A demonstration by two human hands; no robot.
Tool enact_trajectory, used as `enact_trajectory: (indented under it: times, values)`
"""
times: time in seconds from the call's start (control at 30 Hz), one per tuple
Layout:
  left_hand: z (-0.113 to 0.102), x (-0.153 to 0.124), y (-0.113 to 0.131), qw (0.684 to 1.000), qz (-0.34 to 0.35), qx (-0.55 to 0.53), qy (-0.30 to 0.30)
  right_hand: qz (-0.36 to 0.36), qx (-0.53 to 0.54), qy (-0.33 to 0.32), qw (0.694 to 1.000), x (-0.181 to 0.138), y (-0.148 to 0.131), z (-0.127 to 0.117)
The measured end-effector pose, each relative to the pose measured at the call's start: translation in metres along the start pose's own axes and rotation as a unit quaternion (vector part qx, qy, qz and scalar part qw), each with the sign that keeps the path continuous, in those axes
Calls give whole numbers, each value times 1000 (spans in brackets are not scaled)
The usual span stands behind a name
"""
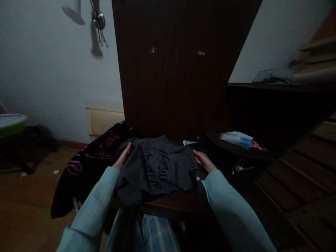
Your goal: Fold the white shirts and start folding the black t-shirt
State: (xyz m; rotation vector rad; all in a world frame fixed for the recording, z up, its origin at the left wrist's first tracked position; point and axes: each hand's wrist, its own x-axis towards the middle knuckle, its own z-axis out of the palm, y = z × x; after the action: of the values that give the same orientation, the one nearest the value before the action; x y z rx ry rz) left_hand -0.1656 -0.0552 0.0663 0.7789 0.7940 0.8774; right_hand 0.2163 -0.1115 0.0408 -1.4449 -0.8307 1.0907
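Note:
A dark grey shirt (168,168) with black lettering lies spread and wrinkled over the dark wooden desk (175,203). At its left side, my left hand (123,158) grips the cloth, with its fingertips partly hidden in the folds. My right hand (204,161) is closed on the opposite side, near the neckline, where a small white tag (198,178) shows. Black cloth with pink lettering (91,157) hangs off the desk on the left, beside my left arm.
A tall dark wooden panel (178,70) rises behind the desk. On a rounded low shelf (217,140) to the right lies a clear plastic packet (236,139). A green tub (12,124) stands far left; a wall lamp (98,20) hangs above.

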Motion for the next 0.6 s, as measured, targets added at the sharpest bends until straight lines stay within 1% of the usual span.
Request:
enact_trajectory:
  times: [0.03,0.1,0.13,0.17,0.2,0.23,0.3,0.33,0.37,0.43,0.47,0.53,0.6]
  values:
    - [-1,0,-2,997,-10,70,15,4,-33,12,999,3,1,1]
    - [0,2,0,976,3,212,56,28,-104,7,994,7,-3,4]
    - [1,3,5,962,16,264,75,36,-125,-5,991,9,-8,6]
    - [3,5,12,952,28,292,89,33,-127,-12,991,10,-14,8]
    - [4,6,20,951,41,291,97,16,-107,-9,994,11,-21,9]
    - [5,6,28,958,57,264,99,-15,-69,8,997,12,-28,10]
    - [3,5,44,979,91,164,76,-82,26,61,994,12,-39,9]
    - [1,3,49,986,102,115,61,-98,62,76,990,11,-42,8]
    - [-1,1,51,991,101,77,47,-98,84,75,989,9,-42,7]
    - [-8,-4,47,997,55,48,29,-61,86,34,994,3,-36,7]
    - [-10,-6,41,998,22,58,28,-35,76,10,996,0,-30,8]
    - [-13,-8,27,993,-40,104,28,-6,54,-13,998,-6,-18,13]
    - [-12,-6,17,984,-69,163,32,-3,24,-16,1000,-9,-11,20]
